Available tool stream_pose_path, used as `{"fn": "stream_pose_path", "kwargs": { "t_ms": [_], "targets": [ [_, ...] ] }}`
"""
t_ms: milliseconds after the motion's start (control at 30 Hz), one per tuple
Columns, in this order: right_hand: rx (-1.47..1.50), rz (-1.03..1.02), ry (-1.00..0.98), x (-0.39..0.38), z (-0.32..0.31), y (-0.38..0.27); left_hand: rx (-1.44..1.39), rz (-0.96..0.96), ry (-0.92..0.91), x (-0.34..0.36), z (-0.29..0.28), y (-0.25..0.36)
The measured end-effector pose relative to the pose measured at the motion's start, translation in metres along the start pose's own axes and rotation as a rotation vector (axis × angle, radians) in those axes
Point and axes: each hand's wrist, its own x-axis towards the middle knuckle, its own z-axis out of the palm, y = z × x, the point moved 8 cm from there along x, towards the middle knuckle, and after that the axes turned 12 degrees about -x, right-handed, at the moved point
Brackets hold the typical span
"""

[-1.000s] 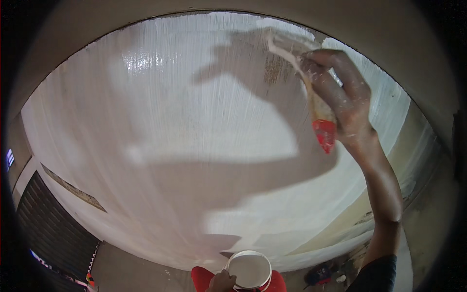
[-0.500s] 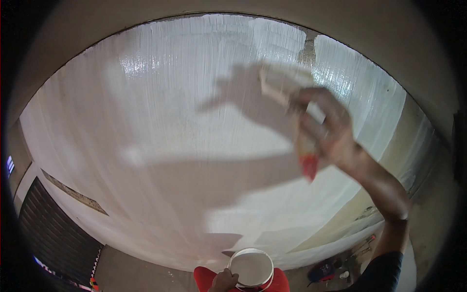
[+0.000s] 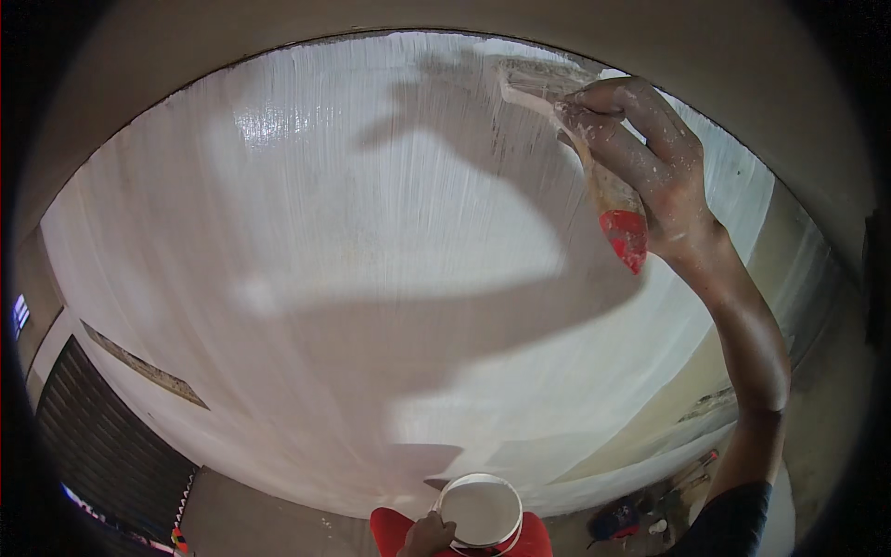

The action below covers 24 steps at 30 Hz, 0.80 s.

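Note:
My right hand (image 3: 650,158) is raised high at the right and grips a wide paintbrush (image 3: 613,186) with a wooden handle and a red end. White specks dot the fingers. The bristles lie against the upper part of the wall (image 3: 399,241), which is coated in streaky white paint, wet and shiny in places. Low in the middle, my left hand (image 3: 429,536) holds the rim of a round white bucket (image 3: 518,515) with pale paint inside. The bucket is at my red-clad legs (image 3: 390,529).
A ceiling (image 3: 278,20) bounds the wall above. Bare beige wall (image 3: 742,306) shows at the right. A dark ribbed shutter (image 3: 102,446) stands at the lower left, below a long narrow recess (image 3: 144,367). Several tools and a dark bag (image 3: 613,520) lie on the floor at the lower right.
My right hand has moved up and slightly right with the paintbrush, bringing the bristles close to the wall's top edge. The left hand and bucket have stayed in place.

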Motion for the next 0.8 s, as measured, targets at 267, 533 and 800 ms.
{"fn": "stream_pose_path", "kwargs": {
  "t_ms": [267,533,800],
  "targets": [
    [0.33,0.093,-0.205,-0.043,0.015,-0.07,0.098,0.189,0.15,-0.007,0.015,-0.019],
    [0.364,0.222,-0.152,-0.002,0.02,0.004,0.114,0.255,0.134,-0.007,0.023,-0.028],
    [0.102,0.016,-0.099,-0.029,0.025,-0.044,0.103,0.183,0.063,-0.007,0.018,-0.022]
  ]
}}
